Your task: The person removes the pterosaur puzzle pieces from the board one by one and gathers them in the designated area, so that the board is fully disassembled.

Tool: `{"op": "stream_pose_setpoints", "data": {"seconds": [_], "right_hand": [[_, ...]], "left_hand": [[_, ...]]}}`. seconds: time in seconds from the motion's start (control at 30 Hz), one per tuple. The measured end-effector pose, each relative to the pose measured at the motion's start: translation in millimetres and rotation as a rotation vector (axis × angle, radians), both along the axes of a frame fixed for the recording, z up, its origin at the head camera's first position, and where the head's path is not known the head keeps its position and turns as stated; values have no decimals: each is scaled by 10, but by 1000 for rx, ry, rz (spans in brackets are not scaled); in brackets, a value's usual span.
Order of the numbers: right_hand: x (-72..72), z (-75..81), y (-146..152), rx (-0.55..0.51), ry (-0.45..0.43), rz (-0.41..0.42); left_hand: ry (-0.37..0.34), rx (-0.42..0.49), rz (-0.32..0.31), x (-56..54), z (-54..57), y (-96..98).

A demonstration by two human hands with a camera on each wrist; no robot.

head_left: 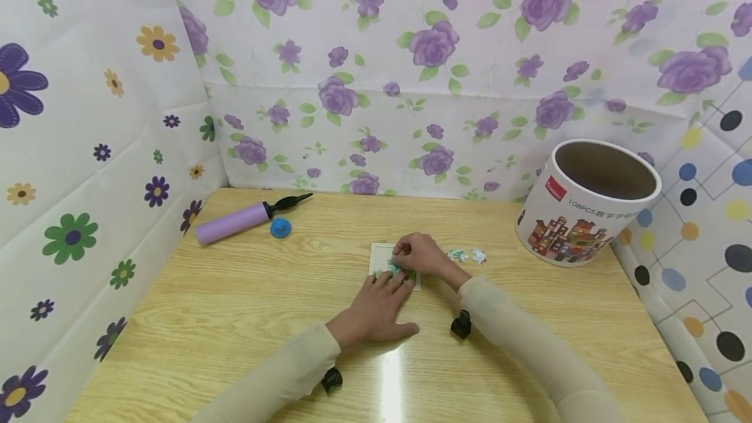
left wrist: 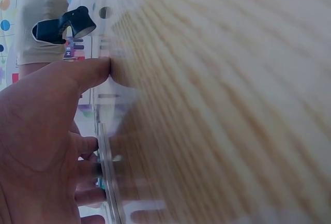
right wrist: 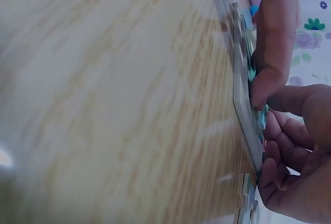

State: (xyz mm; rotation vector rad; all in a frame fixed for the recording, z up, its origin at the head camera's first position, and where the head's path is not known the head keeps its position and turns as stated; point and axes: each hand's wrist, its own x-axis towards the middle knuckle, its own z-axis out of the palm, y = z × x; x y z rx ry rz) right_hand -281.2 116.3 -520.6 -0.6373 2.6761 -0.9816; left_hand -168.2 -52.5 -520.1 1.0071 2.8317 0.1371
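Observation:
A small white-framed puzzle board (head_left: 380, 253) lies on the table, partly hidden by both hands. Spread and nearly straight, the fingers of my left hand (head_left: 376, 311) rest on its near edge, with the thumb out to the right on the tabletop. Over the middle of the board my right hand (head_left: 424, 254) bends down, its thumb and forefinger pinching at a teal puzzle piece (head_left: 393, 267) that is mostly covered. In the right wrist view, fingertips from both sides meet at the pieces on the board (right wrist: 242, 87). Two loose puzzle pieces (head_left: 478, 256) lie right of the board.
At the back right stands a large white bucket (head_left: 572, 227) with printed buildings. A purple hand pump (head_left: 234, 224) with a black nozzle lies at the back left, beside a small blue ball-like toy (head_left: 281, 228). Flower-patterned cloth walls border the wooden table (head_left: 247, 299).

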Motion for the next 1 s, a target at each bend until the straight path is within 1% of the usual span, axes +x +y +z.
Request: {"op": "stream_pose_setpoints", "data": {"seconds": [0.27, 0.37, 0.53, 0.7, 0.87, 1.0], "right_hand": [[-3, 2, -34, 20, 12, 19], [1, 7, -39, 19, 0, 14], [17, 23, -31, -3, -17, 14], [31, 38, -1, -21, -9, 16], [42, 43, 34, -47, 17, 13], [42, 34, 52, -69, 19, 21]], "left_hand": [[-7, -3, -4, 7, 25, -1], [-10, -7, -1, 7, 39, -1], [-22, -12, 3, 23, 50, 2], [-35, 0, -6, 40, 53, -2], [-21, 12, -19, 36, 45, -11], [-21, 15, -26, 37, 27, -20]]}}
